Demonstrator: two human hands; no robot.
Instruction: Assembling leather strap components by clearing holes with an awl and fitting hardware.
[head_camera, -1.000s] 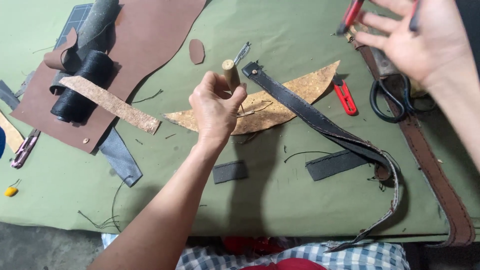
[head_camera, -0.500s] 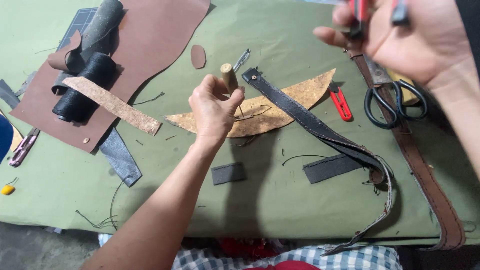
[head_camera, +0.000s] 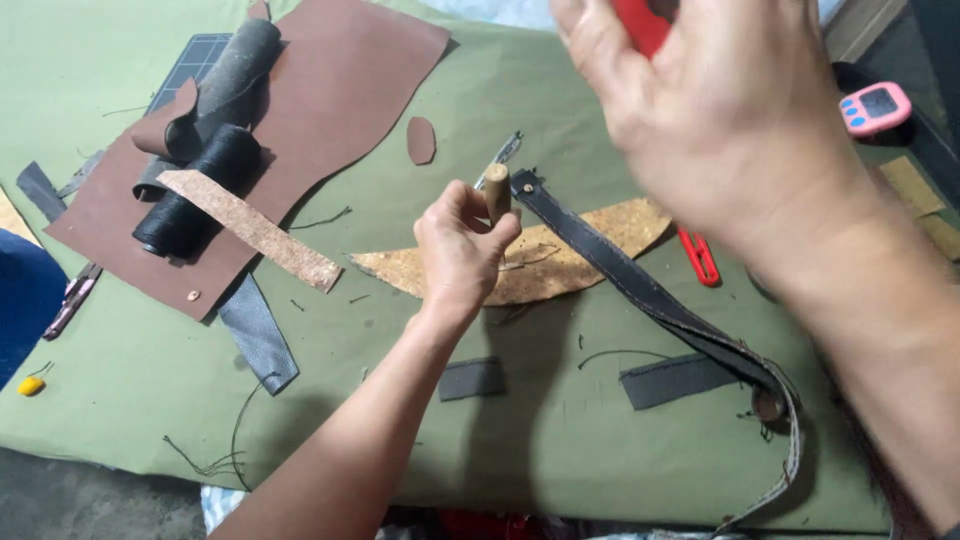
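Head view is showing the left hand (head_camera: 462, 250) gripping a wooden-handled tool (head_camera: 497, 190) upright beside the dark strap (head_camera: 640, 290) lying on the cork piece (head_camera: 560, 262); the right hand (head_camera: 720, 110) is closing around something red, raised near the camera. Strap's stitching looks unfinished.

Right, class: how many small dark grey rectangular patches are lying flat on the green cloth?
2. One dark grey patch lies below the left hand; the other patch lies to its right, beside the black strap. The raised right hand may hide more.
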